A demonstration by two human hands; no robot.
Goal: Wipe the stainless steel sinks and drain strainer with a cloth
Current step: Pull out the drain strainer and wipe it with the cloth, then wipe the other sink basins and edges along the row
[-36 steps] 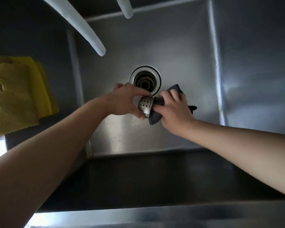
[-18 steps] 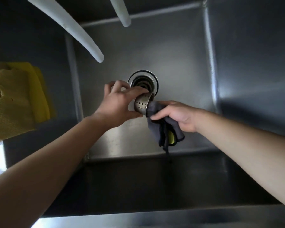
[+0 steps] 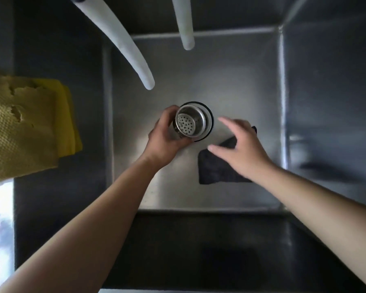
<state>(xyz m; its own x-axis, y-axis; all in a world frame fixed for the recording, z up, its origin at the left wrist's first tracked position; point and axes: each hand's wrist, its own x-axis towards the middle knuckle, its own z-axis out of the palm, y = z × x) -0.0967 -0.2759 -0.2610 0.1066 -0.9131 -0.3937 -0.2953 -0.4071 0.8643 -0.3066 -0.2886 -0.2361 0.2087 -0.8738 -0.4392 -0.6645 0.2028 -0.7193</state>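
Head view: left hand (image 3: 164,138) grips drain strainer (image 3: 187,123); right hand (image 3: 240,145) spread, empty, above dark cloth (image 3: 215,169)

Dim, wide-angle view bowed at the edges; soft glare on the sink floor (image 3: 230,85); right hand (image 3: 241,146) motion-blurred.

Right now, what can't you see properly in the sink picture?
Head view only:
- Drain opening: mostly hidden behind the strainer held in the left hand.
- Dark cloth: its right part is covered by the right hand.
- Right hand's fingers: motion-blurred.
- Two white hoses: tops cut off by the upper edge.
- Yellow cloth: cut off by the left edge.
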